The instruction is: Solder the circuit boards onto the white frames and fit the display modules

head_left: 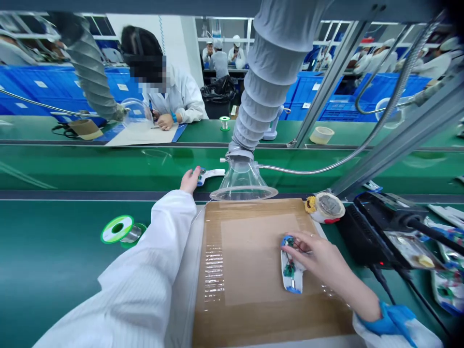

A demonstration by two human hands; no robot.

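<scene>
My left hand [190, 180] reaches out over the green conveyor belt, thumb and fingers closed on the blue end of a white, curved plastic housing [214, 173]. Bits of green circuit board show at that end. Above the brown cardboard mat [250, 261], my right hand [317, 253] grips the upper edge of a second white housing [292, 279] with blue ends. Inside this one are a green circuit board and thin wires. A clear fume-extraction funnel [243, 186] hangs between the two hands, just beyond the mat.
A solder spool [123, 231] lies left of the mat. At right stand a tape roll [329, 208], a black soldering station [384, 227] and more housings [449, 290]. A grey hose [266, 72] hangs ahead. Across the belt, a person in white [181, 94] works at the bench.
</scene>
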